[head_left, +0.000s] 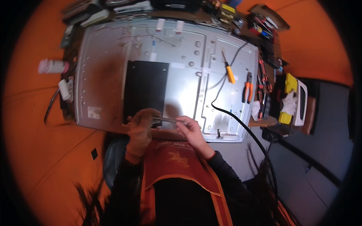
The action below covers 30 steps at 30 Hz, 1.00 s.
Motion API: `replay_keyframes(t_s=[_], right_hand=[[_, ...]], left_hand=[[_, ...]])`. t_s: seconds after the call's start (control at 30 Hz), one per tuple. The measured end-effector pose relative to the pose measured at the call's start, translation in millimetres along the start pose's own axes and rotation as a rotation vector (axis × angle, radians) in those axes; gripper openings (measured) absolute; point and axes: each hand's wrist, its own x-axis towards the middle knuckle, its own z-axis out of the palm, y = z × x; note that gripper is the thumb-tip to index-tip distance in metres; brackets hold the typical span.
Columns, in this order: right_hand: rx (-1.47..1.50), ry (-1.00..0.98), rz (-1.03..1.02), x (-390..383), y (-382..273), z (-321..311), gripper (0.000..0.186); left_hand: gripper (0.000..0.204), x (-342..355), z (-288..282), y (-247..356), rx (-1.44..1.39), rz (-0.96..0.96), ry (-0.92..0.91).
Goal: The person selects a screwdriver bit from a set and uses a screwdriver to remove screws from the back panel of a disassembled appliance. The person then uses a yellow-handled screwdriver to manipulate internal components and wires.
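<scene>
We have a slim rod up in front of us, lying nearly level between our two hands, over the near edge of the silver panel and by the lower end of the black plate. Our right hand is closed in a pinch, thumb and fingers on the rod's right end. Our left hand is raised at the other end, its fingers partly curled but blurred, so we cannot tell whether it grips the rod or only sits beside it.

The step in hand looks like handling the rod itself, above the panel rather than on it. The next move, as we judge it, calls for keeping the right pinch firm and settling the left hand, so that the rod neither turns nor drops onto the metal.

On the panel's right part we have the yellow screwdriver and, just beyond it, the orange-handled pliers, both out of our hands. A black cable bends across there too, well apart from our fingers.
</scene>
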Motion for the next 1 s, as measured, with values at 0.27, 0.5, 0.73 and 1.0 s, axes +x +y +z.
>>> replay_keyframes(t_s=[0.27, 0.5, 0.73, 1.0], right_hand=[[-0.164, -0.035, -0.136, -30.1, -11.5, -36.0, 0.009], [-0.263, -0.161, -0.115, -46.5, -1.8, -56.0, 0.031], [-0.324, -0.300, -0.038, -59.6, 4.1, -58.9, 0.054], [-0.336, -0.373, -0.122, -65.9, -8.3, -41.9, 0.040]], left_hand=[[0.015, -33.1, 18.8, -25.4, 0.176, 0.168, -0.118], [0.015, -63.8, 43.6, -39.1, 0.096, 0.181, -0.030], [0.030, -81.2, 53.3, -22.6, 0.422, 0.345, -0.297], [0.025, -62.4, 42.4, 3.4, 0.584, 0.361, -0.457]])
